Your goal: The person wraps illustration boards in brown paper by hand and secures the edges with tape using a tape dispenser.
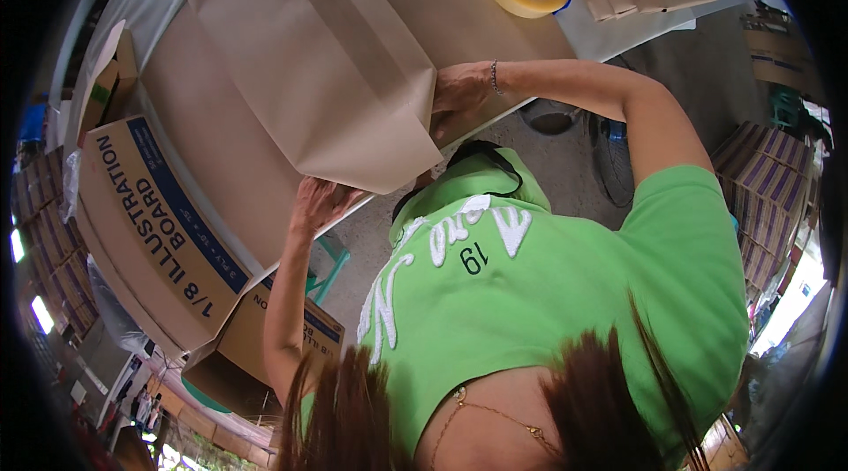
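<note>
Finding, in the head view, the folded brown paper (327, 74) on the tabletop (605, 34), slanting lengthwise from far left to near right and ending in a creased flap at the near edge. Bordered at the flap's near left corner by the left hand (320, 203), with fingers bent, and along the right side by the right hand (459, 91), partly curled; equally near both. Cannot tell either hand's opening or grip, with fingertips hidden.
</note>
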`<state>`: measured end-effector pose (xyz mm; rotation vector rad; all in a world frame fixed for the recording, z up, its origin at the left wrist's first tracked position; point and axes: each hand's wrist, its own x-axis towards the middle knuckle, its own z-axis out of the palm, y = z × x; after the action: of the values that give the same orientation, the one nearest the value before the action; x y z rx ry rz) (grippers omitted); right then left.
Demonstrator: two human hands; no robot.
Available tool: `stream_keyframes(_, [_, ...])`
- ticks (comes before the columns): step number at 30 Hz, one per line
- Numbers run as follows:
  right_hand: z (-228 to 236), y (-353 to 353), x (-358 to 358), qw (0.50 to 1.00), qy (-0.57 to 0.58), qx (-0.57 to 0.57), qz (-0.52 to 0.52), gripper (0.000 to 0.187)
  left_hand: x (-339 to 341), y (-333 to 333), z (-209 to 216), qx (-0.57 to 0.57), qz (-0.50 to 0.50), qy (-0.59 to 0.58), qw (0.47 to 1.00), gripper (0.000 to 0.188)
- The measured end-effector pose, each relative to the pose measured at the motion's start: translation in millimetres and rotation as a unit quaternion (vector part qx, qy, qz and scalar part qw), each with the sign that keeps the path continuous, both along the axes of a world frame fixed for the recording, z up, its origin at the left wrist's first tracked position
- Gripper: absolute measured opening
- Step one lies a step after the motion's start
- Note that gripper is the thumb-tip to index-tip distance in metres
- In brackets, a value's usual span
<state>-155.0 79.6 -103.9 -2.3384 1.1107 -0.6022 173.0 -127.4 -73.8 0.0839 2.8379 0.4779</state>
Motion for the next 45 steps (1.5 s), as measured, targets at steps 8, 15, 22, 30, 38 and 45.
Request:
stream_keyframes(8, [20.8,10.3,49.9,0.985,0.060,-0.075,-0.141,0.071,1.0,15.8,-10.2,0.006,0.010,0.063,0.998,0.046])
stream_keyframes(15, [13.2,7.8,59.9,0.990,0.080,-0.025,-0.111,0.064,16.5,28.9,-20.7,-0.057,0.066,0.006,0.996,0.063])
stream_keyframes(22, [20.7,38.2,12.0,0.989,0.070,-0.023,-0.128,0.054,36.9,11.4,-13.0,-0.061,0.148,0.106,0.981,0.075])
stream_keyframes(30, [11.8,39.3,9.6,0.971,0.144,0.016,-0.192,0.059,35.9,20.4,-15.6,-0.101,0.157,0.088,0.978,0.075])
stream_keyframes(38, [5.8,51.8,55.8,0.934,0.133,-0.033,-0.331,0.067,29.7,44.6,-15.2,-0.083,0.214,0.108,0.967,0.084])
stream_keyframes(45, [8.3,48.9,89.6,0.936,0.098,-0.056,-0.335,0.076,15.2,74.8,-5.2,-0.079,0.271,0.052,0.958,0.090])
